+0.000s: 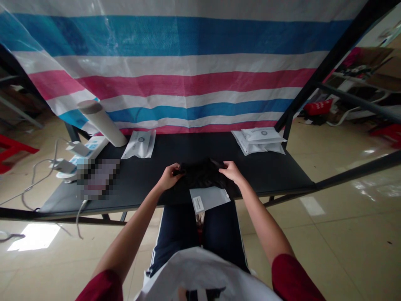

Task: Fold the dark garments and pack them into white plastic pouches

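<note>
1. The black cloth (203, 174) is at the near edge of the black table (188, 146), about halfway along. It is bunched up, and it looks longest from side to side, the same way the table runs.
2. The left hand (169, 175) pinches the end of the cloth toward the table's left side, thumb against fingers.
3. The right hand (231, 170) pinches the other end, toward the table's right side. So the cloth lies between the two hands, and neither hand is clearly nearer.
4. A cloudy bag (214, 200) with a small label touches the cloth and pokes out past the table's near edge. I can't tell if it goes under the cloth.
5. One white packet (142, 144) lies near the table's far edge, left of the middle. A white pile (261, 140) lies at its far right corner. Both are well apart from the hands, with black tabletop in between.
</note>
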{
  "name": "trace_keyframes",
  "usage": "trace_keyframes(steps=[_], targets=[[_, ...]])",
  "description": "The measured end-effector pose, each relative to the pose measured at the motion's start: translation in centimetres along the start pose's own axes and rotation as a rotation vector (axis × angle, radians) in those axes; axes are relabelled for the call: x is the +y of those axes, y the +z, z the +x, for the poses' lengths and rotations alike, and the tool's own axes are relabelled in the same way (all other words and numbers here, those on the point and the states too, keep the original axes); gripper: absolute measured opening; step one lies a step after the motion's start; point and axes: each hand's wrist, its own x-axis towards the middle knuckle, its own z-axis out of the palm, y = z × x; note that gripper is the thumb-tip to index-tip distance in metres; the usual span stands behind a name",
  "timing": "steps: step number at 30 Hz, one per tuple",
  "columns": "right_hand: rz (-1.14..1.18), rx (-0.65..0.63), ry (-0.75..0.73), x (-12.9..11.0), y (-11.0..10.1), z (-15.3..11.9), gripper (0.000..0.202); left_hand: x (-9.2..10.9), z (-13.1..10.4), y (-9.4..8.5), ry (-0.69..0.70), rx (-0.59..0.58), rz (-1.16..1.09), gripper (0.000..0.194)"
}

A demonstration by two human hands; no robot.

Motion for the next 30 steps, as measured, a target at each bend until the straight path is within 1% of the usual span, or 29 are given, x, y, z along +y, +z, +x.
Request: trace_keyframes(steps=[2, 3, 5, 7, 8, 9, 11, 13, 16, 18, 22, 24, 26, 28, 30], targets=[[0.013, 0.046, -0.148, -0.4, -0.4, -0.9, 0.008, 0.1, -0.7, -0.1, 0.079, 0.024, -0.071, 0.003], [0.013, 0.057, -0.219, -0.7, -0.7, -1.5, 0.007, 0.3, -1.0, -0.2, 0.091, 0.038, -0.071, 0.006], [-0.004, 0.055, -0.311, -1.4, -1.2, -2.9, 0.008, 0.7, -1.7, -0.6, 0.078, 0.052, -0.030, 0.020], [-0.063, 0.034, -0.337, -2.1, -1.5, -4.4, 0.013, 1.2, -2.5, -0.9, 0.066, 0.023, 0.030, 0.042], [-0.105, 0.017, -0.340, -2.4, -1.6, -5.1, 0.019, 1.4, -2.8, -1.1, 0.074, -0.001, 0.064, 0.050], [-0.151, 0.002, -0.344, -2.6, -1.5, -5.8, 0.023, 1.7, -3.1, -1.2, 0.092, -0.028, 0.103, 0.052], [-0.245, -0.009, -0.362, -2.8, -1.3, -7.1, 0.024, 2.0, -3.5, -1.3, 0.146, -0.076, 0.193, 0.038], [-0.333, 0.021, -0.398, -2.7, -1.0, -8.0, 0.019, 2.1, -3.9, -1.3, 0.198, -0.080, 0.277, 0.028], [-0.431, 0.082, -0.466, -2.4, -0.6, -9.0, 0.021, 1.8, -4.3, -1.2, 0.223, -0.010, 0.319, 0.025], [-0.459, 0.105, -0.498, -2.5, -0.5, -9.7, 0.022, 1.5, -4.5, -1.2, 0.215, 0.029, 0.288, 0.022], [-0.503, 0.101, -0.489, -3.9, 0.1, -11.7, 0.021, 0.8, -5.0, -1.1, 0.137, 0.071, 0.097, 0.019], [-0.530, 0.060, -0.470, -4.7, 0.8, -12.8, 0.018, 0.6, -5.0, -1.0, 0.068, 0.108, 0.022, 0.016], [-0.568, -0.011, -0.459, -5.3, 1.6, -13.8, 0.015, 0.6, -5.0, -0.9, 0.007, 0.143, -0.009, 0.012], [-0.620, -0.074, -0.450, -5.4, 2.2, -14.2, 0.018, 0.7, -4.9, -0.9, -0.025, 0.159, -0.015, 0.009], [-0.657, -0.077, -0.431, -5.1, 2.3, -13.9, 0.018, 0.8, -4.8, -1.0, -0.038, 0.157, -0.017, 0.008]])
